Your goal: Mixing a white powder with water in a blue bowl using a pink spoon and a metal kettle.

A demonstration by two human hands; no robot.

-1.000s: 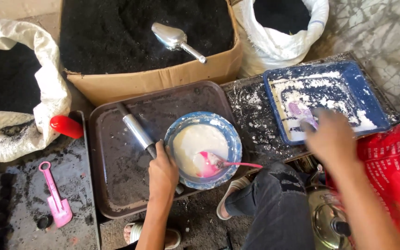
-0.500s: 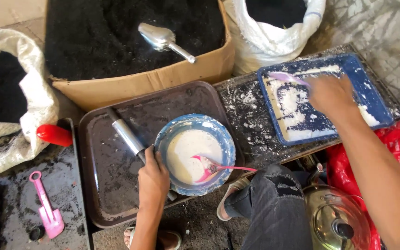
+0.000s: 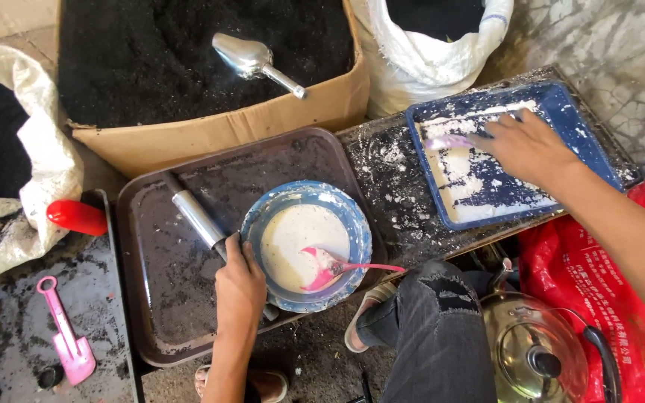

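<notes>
Left hand (image 3: pixel 239 287) still gripping round blue bowl of white paste (image 3: pixel 306 244), right hand (image 3: pixel 528 149) shifted leftward in powdery blue rectangular tray (image 3: pixel 584 127), grip closed on pale spoon (image 3: pixel 449 141)

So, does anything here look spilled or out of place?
Yes. White powder is scattered over the dark board between the bowl and the blue tray, outside both. The right hand holds a small scraper in that tray; the left hand rests at the bowl's rim.
</notes>
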